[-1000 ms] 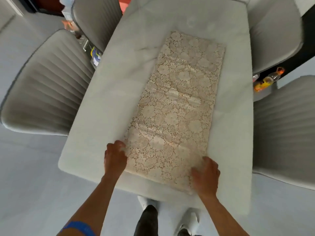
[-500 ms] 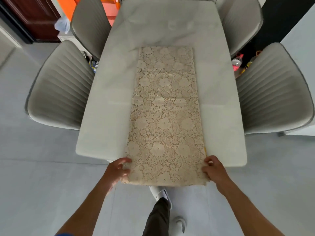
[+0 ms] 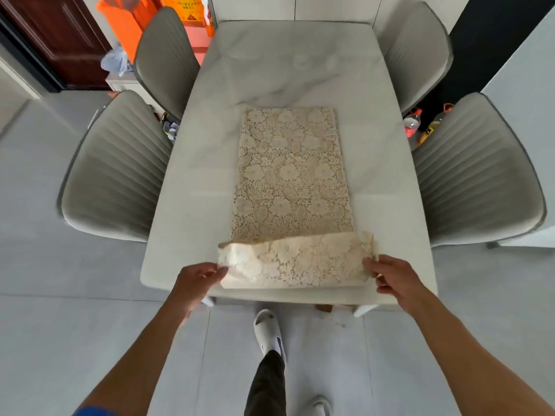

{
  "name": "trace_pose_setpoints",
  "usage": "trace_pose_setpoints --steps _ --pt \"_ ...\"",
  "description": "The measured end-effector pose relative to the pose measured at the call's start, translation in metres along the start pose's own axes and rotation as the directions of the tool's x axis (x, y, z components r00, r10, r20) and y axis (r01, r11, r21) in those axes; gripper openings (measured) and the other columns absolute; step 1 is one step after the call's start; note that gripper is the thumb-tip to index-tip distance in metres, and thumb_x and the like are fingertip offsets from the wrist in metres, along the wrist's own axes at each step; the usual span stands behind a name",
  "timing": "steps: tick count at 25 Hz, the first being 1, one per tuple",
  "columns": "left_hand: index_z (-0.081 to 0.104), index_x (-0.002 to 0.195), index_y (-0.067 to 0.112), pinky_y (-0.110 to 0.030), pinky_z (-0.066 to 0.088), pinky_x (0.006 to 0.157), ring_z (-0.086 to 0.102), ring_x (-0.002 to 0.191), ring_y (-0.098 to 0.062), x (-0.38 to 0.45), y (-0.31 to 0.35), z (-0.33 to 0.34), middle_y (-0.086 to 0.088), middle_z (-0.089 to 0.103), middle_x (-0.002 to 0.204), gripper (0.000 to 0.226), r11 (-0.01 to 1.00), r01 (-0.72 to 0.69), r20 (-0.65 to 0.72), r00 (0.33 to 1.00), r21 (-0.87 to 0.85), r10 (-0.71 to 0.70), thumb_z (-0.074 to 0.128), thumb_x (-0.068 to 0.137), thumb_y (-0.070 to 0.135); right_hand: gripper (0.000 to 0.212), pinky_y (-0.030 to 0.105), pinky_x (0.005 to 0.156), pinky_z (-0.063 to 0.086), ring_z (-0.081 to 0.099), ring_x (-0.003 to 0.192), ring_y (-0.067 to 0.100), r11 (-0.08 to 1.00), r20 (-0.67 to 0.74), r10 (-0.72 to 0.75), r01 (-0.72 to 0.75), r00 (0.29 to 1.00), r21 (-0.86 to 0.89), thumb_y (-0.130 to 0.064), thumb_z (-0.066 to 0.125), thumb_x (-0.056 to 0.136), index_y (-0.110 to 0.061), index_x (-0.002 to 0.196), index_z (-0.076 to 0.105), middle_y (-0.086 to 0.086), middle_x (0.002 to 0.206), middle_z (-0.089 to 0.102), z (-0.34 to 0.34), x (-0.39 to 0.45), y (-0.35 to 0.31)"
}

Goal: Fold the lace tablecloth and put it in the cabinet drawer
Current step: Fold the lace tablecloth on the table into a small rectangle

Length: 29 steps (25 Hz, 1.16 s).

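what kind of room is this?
Likely a home dining area: a marble-look table with four padded chairs around it, a lace tablecloth on top, and a wooden door behind.

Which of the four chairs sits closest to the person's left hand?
The near-left chair, beside the table's left edge; the left hand grips the tablecloth just below it.

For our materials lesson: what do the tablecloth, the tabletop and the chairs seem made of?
Tablecloth: cream lace, openwork floral pattern.
Tabletop: probably polished marble or imitation; grey veins, reflections.
Chairs: grey ribbed upholstery, possibly faux leather; slight sheen.
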<state>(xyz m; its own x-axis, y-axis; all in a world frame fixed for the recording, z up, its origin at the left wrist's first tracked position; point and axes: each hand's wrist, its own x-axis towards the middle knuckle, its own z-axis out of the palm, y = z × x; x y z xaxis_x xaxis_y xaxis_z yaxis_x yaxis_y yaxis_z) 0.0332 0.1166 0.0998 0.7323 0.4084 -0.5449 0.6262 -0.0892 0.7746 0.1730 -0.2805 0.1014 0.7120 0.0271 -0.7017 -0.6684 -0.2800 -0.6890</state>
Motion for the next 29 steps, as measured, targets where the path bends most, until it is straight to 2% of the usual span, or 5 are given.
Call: trace_pose_setpoints --steps 7,14,17,22,29 --pt "0.069 0.084 0.016 -0.029 0.048 0.072 0.067 0.086 -0.018 0.125 0.037 0.018 0.0 0.073 0.088 0.026 0.976 -0.069 -0.016 0.997 0.208 0.074 0.064 0.091 0.04 0.018 0.026 0.055 0.04 0.052 0.065 0.018 0.971 -0.2 -0.185 0.148 0.962 -0.186 -0.021 0.069 0.088 -0.009 0.074 0.07 0.001 0.063 0.062 0.039 0.102 -0.054" --pt "0.041 0.083 0.023 -0.031 0.037 0.057 0.062 0.064 -0.03 0.15 0.025 0.044 0.003 0.058 0.065 0.029 0.774 -0.142 -0.116 0.956 0.617 0.268 0.042 0.097 0.049 0.025 0.038 0.065 0.04 0.061 0.079 0.036 0.862 -0.288 -0.3 0.129 0.91 -0.49 -0.031 0.054 0.096 -0.011 0.083 0.057 0.008 0.075 0.063 0.057 0.134 -0.041" --pt "0.046 0.115 0.02 -0.045 0.046 0.077 0.058 0.099 -0.035 0.135 0.029 0.068 -0.009 0.062 0.108 0.029 0.746 -0.116 -0.252 0.898 0.656 0.361 0.05 0.095 0.039 0.03 0.044 0.08 0.044 0.057 0.102 0.04 0.806 -0.421 -0.385 0.077 0.821 -0.587 -0.033 0.054 0.092 -0.01 0.112 0.053 0.014 0.109 0.062 0.073 0.123 -0.046" --pt "0.013 0.155 0.023 -0.053 0.015 0.118 0.005 0.151 -0.025 0.118 -0.001 0.105 -0.006 0.01 0.164 0.063 0.495 -0.344 0.079 0.874 0.798 0.479 0.026 0.099 0.048 0.061 0.05 0.118 0.021 0.019 0.149 0.034 0.204 0.11 -0.697 0.343 0.709 -0.917 -0.04 0.041 0.098 -0.019 0.154 0.025 0.012 0.162 0.022 0.113 0.116 -0.002" --pt "0.012 0.155 0.025 -0.049 0.008 0.12 0.002 0.151 -0.024 0.122 -0.023 0.097 -0.008 0.004 0.164 0.064 0.479 -0.325 0.069 0.876 0.815 0.477 0.022 0.098 0.051 0.067 0.049 0.121 0.017 0.016 0.15 0.033 0.167 0.121 -0.678 0.312 0.725 -0.935 -0.051 0.035 0.098 -0.02 0.155 0.022 0.011 0.164 0.018 0.09 0.123 0.031"
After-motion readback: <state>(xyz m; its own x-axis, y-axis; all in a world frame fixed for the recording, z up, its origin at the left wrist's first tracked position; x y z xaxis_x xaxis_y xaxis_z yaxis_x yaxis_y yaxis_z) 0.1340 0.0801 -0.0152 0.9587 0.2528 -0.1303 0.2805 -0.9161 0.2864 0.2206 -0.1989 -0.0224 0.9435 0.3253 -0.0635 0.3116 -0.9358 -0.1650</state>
